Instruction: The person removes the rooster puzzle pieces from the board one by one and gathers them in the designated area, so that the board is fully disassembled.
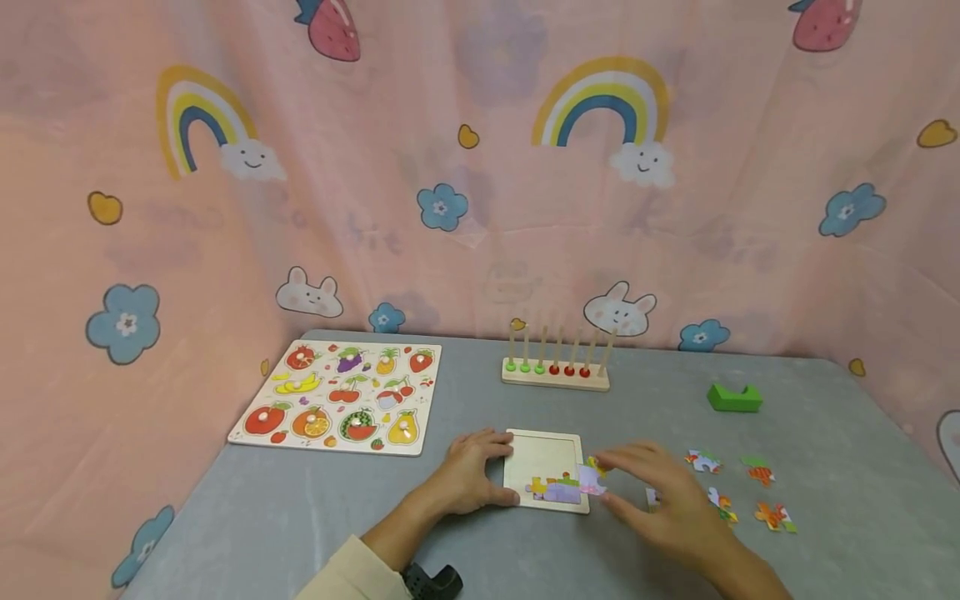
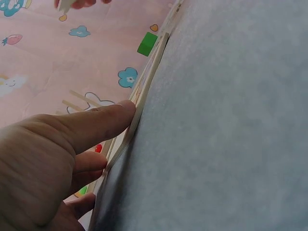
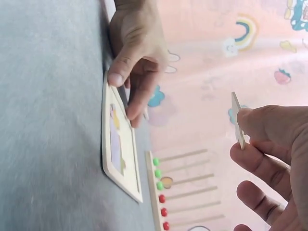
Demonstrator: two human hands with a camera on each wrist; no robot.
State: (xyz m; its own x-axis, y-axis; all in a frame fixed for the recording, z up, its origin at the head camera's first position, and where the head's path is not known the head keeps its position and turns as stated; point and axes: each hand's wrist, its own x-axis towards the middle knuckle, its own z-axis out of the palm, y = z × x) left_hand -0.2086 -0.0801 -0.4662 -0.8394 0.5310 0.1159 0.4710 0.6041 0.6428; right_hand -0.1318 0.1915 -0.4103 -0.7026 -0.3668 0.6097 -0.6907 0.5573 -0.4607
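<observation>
A square wooden puzzle tray [image 1: 538, 454] lies on the table with joined lilac and yellow pieces [image 1: 561, 492] along its near edge. My left hand [image 1: 471, 475] holds the tray's left side, thumb at the near corner and fingers at the far one. A lilac jigsaw piece [image 1: 591, 479] with a yellow top is pinched between thumb and fingers of my right hand [image 1: 663, 504]. In the right wrist view, this thin piece [image 3: 238, 120] is held up edge-on, apart from the tray [image 3: 107, 144].
Several loose jigsaw pieces [image 1: 775, 517] lie to the right, one partly hidden by the right hand. Behind stands a peg rack [image 1: 555, 375] with green and red beads. A fruit knob puzzle [image 1: 427, 417] lies at the left, a green notched block [image 1: 735, 400] at the back right.
</observation>
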